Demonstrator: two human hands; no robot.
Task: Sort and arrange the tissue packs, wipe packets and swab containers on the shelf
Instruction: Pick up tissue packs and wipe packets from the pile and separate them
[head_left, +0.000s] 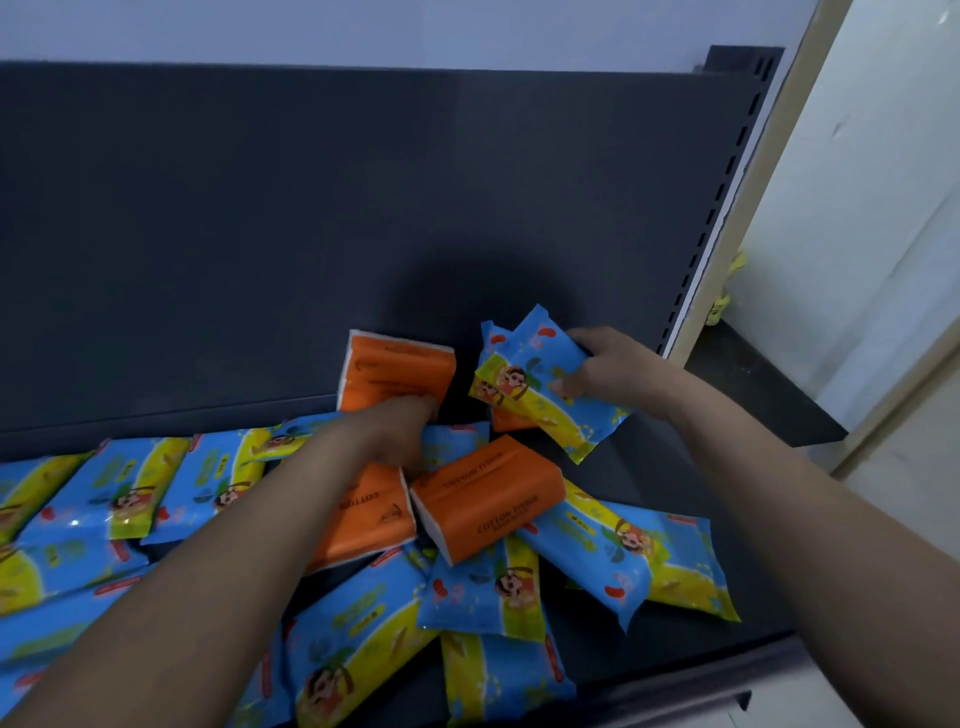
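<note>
Orange tissue packs (485, 499) jumbled on shelf (654, 467), blue-yellow wipe packets (124, 488) strewn around

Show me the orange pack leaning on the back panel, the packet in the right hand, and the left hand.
orange pack (399, 370): head view, centre of its front face.
blue wipe packet (524, 396): head view, its printed face.
left hand (397, 435): head view, back of the hand.

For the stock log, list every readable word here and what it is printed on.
"COTTON TISSUE": twice on the middle orange tissue pack, on its top face and on its side.
"COTT...": on the orange tissue pack under the left forearm, the rest unclear.
Rear orange tissue pack: print blurred, unreadable.
Blue-and-yellow wipe packets: lettering too small to read.
</note>
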